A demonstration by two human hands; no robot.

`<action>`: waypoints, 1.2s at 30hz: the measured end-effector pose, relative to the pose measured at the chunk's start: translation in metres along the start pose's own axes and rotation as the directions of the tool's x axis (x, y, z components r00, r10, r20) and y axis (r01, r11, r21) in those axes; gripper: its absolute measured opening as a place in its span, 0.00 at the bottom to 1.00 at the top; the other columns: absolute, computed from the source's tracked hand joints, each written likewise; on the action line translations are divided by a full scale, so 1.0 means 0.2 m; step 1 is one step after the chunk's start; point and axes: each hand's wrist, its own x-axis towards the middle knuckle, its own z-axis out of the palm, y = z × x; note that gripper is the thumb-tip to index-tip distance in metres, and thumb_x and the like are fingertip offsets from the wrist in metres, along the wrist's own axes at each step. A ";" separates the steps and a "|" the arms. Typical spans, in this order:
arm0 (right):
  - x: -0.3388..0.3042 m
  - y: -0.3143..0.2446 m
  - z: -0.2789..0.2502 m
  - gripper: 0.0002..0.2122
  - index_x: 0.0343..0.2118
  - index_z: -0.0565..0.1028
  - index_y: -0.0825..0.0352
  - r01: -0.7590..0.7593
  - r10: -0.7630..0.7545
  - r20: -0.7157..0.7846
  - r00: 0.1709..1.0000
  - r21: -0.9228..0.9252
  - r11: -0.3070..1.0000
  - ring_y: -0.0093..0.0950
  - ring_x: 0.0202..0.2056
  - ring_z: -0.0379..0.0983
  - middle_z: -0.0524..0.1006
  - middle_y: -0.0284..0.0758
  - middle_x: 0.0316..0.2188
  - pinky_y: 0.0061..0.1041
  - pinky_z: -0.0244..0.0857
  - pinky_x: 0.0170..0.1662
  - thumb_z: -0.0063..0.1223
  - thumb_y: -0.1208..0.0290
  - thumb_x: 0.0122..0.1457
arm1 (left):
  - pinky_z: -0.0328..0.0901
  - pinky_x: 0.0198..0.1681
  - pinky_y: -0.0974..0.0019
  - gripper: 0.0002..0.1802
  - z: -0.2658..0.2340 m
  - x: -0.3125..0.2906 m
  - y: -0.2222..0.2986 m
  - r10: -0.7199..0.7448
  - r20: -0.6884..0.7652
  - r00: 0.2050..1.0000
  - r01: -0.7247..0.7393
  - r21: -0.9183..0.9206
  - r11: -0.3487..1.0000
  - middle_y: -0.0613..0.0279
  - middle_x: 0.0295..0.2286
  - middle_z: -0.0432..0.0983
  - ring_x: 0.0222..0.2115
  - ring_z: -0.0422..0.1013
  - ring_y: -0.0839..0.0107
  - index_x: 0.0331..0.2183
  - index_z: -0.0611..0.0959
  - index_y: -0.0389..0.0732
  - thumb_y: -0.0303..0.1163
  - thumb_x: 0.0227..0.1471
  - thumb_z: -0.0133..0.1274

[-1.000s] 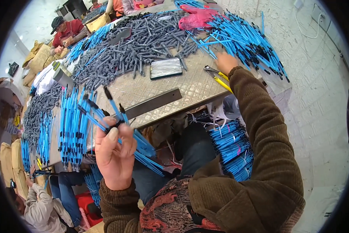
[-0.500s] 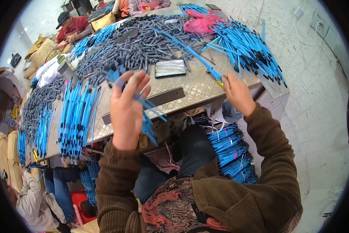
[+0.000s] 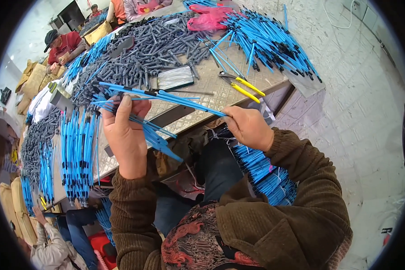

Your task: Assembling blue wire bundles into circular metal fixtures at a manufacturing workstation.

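My left hand (image 3: 127, 139) is raised over the table's near edge, its fingers closed around a loose bunch of thin blue rods (image 3: 159, 141). Some of these rods hang down below the palm. My right hand (image 3: 250, 128) pinches the right end of several longer blue rods (image 3: 186, 101) with black joints. They stretch leftward across to the left thumb and fingers. Beyond the right hand, cutting pliers (image 3: 243, 85) with yellow handles lie on the table. Left of the pliers sits a small tray of thin silvery wires or pins (image 3: 175, 77).
A large heap of grey plastic pieces (image 3: 144, 56) covers the table's (image 3: 213, 81) far side. Blue rods (image 3: 274, 40) pile up at the right corner, with more (image 3: 80, 155) at left. Tied bundles (image 3: 268, 175) sit below the table. Other people work at left and far side.
My right hand has come left and down, bringing its blue rods across to my left hand. The pliers, partly covered before, now show fully. The view has shifted slightly.
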 end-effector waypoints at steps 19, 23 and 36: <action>0.50 1.12 0.16 0.14 0.28 0.71 0.73 -0.365 0.614 0.206 0.762 -0.647 0.670 0.48 0.32 0.71 0.74 0.50 0.28 0.43 0.63 0.36 0.46 0.63 0.54 | 0.58 0.31 0.68 0.15 -0.10 -0.30 0.37 -0.262 0.449 0.854 0.409 -0.270 0.872 0.63 0.26 0.67 0.25 0.61 0.72 0.45 0.69 0.44 0.25 0.55 0.42; 0.50 1.00 0.15 0.12 0.34 0.69 0.73 -0.425 0.453 -0.040 0.891 -0.426 0.799 0.40 0.27 0.73 0.75 0.45 0.25 0.38 0.65 0.31 0.47 0.67 0.56 | 0.61 0.35 0.64 0.13 -0.17 -0.30 0.34 -0.295 0.354 0.887 0.396 -0.257 0.881 0.57 0.31 0.71 0.29 0.66 0.66 0.44 0.70 0.43 0.27 0.55 0.43; 0.10 -0.05 0.11 0.10 0.39 0.68 0.67 0.004 -0.002 -0.018 1.000 0.115 0.993 0.37 0.23 0.71 0.73 0.43 0.24 0.29 0.65 0.28 0.48 0.74 0.55 | 0.66 0.40 0.63 0.13 -0.10 0.01 0.07 -0.202 0.040 0.978 0.205 -0.083 0.975 0.55 0.35 0.73 0.35 0.70 0.65 0.41 0.70 0.39 0.28 0.53 0.50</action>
